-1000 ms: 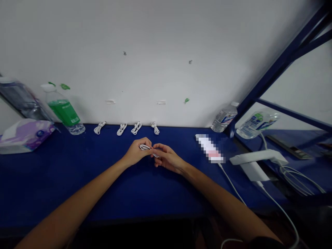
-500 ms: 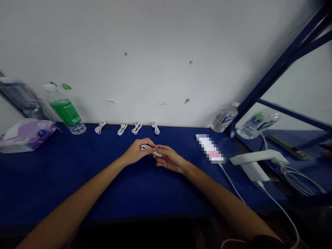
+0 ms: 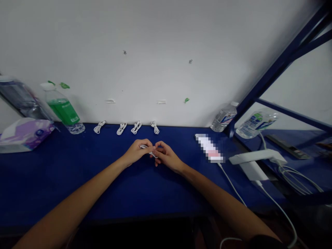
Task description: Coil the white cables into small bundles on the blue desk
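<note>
A coiled white cable (image 3: 144, 147) is held above the blue desk (image 3: 124, 193), between my two hands. My left hand (image 3: 136, 152) is closed around the coil, thumb on top. From the other side my right hand (image 3: 169, 158) pinches at the coil's right end, its thumb and fingertips meeting my left fingertips. The fingers hide part of the cable. Along the wall behind lie several bundled white cables, among them a leftmost bundle (image 3: 99, 127) and a rightmost bundle (image 3: 155, 127).
At left stand a purple tissue pack (image 3: 28, 135) and a green-labelled bottle (image 3: 64, 110). To the right are a phone (image 3: 209, 147) with a charging cord (image 3: 230, 181), a clear bottle (image 3: 224, 117), a white power strip (image 3: 255, 157) and a blue metal frame (image 3: 277, 72).
My right hand has turned and its fingers have curled more at the coil's end. Less of the cable shows on that side. My left hand stays nearly in place.
</note>
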A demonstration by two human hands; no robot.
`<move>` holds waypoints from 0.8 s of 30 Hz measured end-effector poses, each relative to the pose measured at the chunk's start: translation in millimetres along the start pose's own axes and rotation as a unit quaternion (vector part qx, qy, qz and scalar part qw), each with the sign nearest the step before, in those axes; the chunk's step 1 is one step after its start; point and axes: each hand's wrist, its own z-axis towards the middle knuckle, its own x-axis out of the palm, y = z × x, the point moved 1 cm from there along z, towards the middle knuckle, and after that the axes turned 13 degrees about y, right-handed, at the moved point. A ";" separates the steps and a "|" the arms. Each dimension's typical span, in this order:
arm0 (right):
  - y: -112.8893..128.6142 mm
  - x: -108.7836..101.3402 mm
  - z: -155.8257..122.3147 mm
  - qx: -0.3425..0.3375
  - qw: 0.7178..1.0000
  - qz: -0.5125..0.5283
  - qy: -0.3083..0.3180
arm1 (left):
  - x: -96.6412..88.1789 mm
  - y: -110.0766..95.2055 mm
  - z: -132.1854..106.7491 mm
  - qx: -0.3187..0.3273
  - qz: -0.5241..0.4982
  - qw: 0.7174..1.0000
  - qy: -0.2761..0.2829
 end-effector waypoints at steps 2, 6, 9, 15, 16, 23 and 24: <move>-1.0 0.4 0.4 -0.002 0.999 -0.031 -0.008 | 0.7 -1.5 0.0 -0.007 -0.003 1.000 -0.006; -2.1 0.7 0.9 -0.011 0.998 -0.069 -0.013 | 0.7 -2.1 0.6 -0.012 -0.007 1.000 -0.018; -1.4 1.5 0.5 -0.013 0.997 -0.081 -0.015 | 0.6 -0.1 1.2 -0.013 -0.029 0.999 -0.023; -1.3 2.3 -1.9 -0.027 0.988 -0.146 -0.040 | 3.3 6.2 3.4 -0.043 -0.194 0.979 -0.036; -1.8 1.8 -2.6 -0.028 0.985 -0.161 -0.049 | 3.4 6.7 3.6 -0.046 -0.208 0.976 -0.042; -1.6 -2.0 -4.9 -0.037 0.969 -0.223 -0.097 | -5.7 10.2 2.2 -0.062 -0.166 0.984 -0.030; -0.7 -2.4 -4.4 -0.036 0.971 -0.214 -0.100 | -7.3 11.2 2.1 -0.057 -0.156 0.986 -0.031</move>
